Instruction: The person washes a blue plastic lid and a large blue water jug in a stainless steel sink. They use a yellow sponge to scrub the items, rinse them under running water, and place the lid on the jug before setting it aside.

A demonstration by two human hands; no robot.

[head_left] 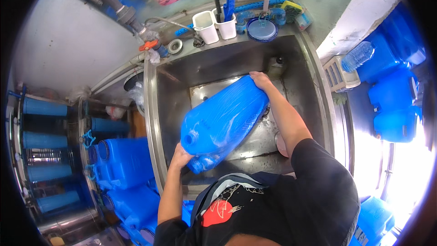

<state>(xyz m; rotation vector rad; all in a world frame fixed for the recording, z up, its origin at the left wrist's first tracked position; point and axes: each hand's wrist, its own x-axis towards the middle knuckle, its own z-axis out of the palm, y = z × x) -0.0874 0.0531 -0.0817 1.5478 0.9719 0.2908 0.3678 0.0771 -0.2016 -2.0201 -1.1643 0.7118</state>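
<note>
A large blue plastic jug (225, 112), wet and streaked with suds, lies slantwise over a deep stainless steel sink (319, 89). Its round uncapped opening faces up near the lower left end. My left hand (181, 156) holds that end beside the opening, its fingers partly hidden beneath. At the upper right end, my right hand (261, 80) grips the jug's base edge. A pinkish round item (282, 145) shows in the sink, partly covered by my right arm.
White plastic holders (206, 27), a blue-rimmed round lid (262, 29) and a yellow-green sponge (292, 7) stand along the back ledge. An orange-handled valve (149, 45) is at the back left. Blue jugs (128, 162) are stacked at left, more blue containers (392, 90) at right.
</note>
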